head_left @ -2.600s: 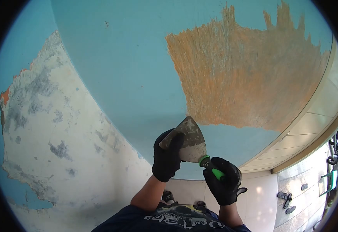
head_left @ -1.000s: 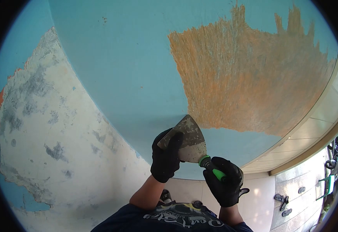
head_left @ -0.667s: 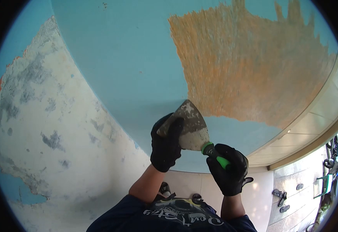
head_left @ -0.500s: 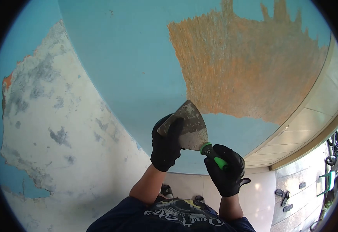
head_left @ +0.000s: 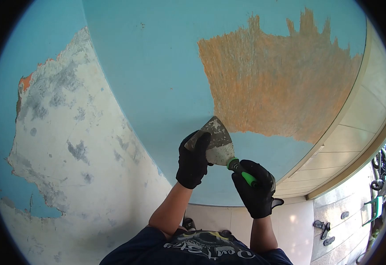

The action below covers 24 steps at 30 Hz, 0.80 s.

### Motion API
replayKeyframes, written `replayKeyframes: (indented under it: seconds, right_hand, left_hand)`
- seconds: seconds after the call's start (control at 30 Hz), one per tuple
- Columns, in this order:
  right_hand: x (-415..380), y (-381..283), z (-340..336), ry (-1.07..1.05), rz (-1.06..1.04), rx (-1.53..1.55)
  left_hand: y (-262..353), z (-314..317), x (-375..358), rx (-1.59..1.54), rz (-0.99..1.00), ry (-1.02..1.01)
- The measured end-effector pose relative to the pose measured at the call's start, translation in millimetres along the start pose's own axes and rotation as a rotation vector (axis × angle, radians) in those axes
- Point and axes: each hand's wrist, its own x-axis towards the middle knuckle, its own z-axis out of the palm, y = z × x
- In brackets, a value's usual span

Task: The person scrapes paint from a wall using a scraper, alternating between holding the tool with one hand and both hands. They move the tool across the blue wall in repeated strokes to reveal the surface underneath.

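Note:
A wide scraper (head_left: 220,142) with a worn, paint-flecked metal blade and a green-and-black handle is held between my two gloved hands. My right hand (head_left: 256,187), in a black glove, is wrapped round the handle. The black-gloved left hand (head_left: 194,161) grips the blade's left side, thumb lying across its face. The blade's upper corner overlaps the lower left edge of a scraped orange-brown patch (head_left: 272,84) on the blue wall (head_left: 157,66). Bare streaks run along that patch's top edge.
On the left, another wall carries a large whitish patch (head_left: 69,145) with grey blotches and a ragged edge. A beige ledge (head_left: 334,163) curves along the right. Past it, sandals (head_left: 323,229) lie on paving, with parked motorbikes (head_left: 378,176) beyond. Light floor tiles (head_left: 215,216) are underfoot.
The camera view has shifted slightly, so the wall patches appear a little lower and the left one further right. Both hands keep hold of the scraper, which sits at nearly the same angle.

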Motion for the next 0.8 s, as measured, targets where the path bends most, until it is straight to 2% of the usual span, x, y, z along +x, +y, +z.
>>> replayKeyframes:
  seconds: [0.23,0.3,0.33,0.4,0.43,0.5,0.53,0.6,0.7,0.77,0.8]
  right_hand:
    - [2.0,5.3,3.0,-0.013,0.039,0.012]
    - [4.5,2.0,2.8,-0.024,0.069,0.008]
    - [6.4,1.8,3.3,-0.033,0.099,0.005]
    - [8.9,6.7,4.5,-0.033,0.084,-0.020]
    - [6.0,9.2,5.2,-0.034,0.082,-0.040]
    - [-2.1,17.5,15.7,0.002,0.064,-0.016]
    - [-3.3,20.8,20.3,0.054,0.022,0.007]
    - [-1.1,23.4,23.1,0.061,-0.005,-0.002]
    - [23.5,11.6,33.6,0.188,-0.173,0.013]
    - [53.5,-11.4,30.7,0.184,-0.169,0.049]
    - [55.9,-21.0,24.9,0.189,-0.183,0.046]
  left_hand:
    - [-6.4,-4.1,4.2,0.050,0.017,0.013]
    - [-12.4,-5.8,6.2,0.340,0.373,0.003]
    - [-10.8,-6.5,7.9,0.336,0.374,0.006]
    - [-2.9,-5.6,9.2,0.124,0.140,-0.008]
    - [-6.0,-6.2,8.9,0.125,0.125,-0.001]
    - [-12.6,-10.0,9.1,0.461,0.510,0.039]
    - [-14.9,-12.3,10.2,0.465,0.502,0.037]
    - [-13.0,-12.4,18.3,0.170,0.234,-0.013]
    - [8.5,-0.8,38.9,0.095,0.337,0.073]
    - [51.5,10.5,43.6,0.048,0.385,0.054]
    - [55.3,10.2,49.4,-0.070,0.415,0.008]
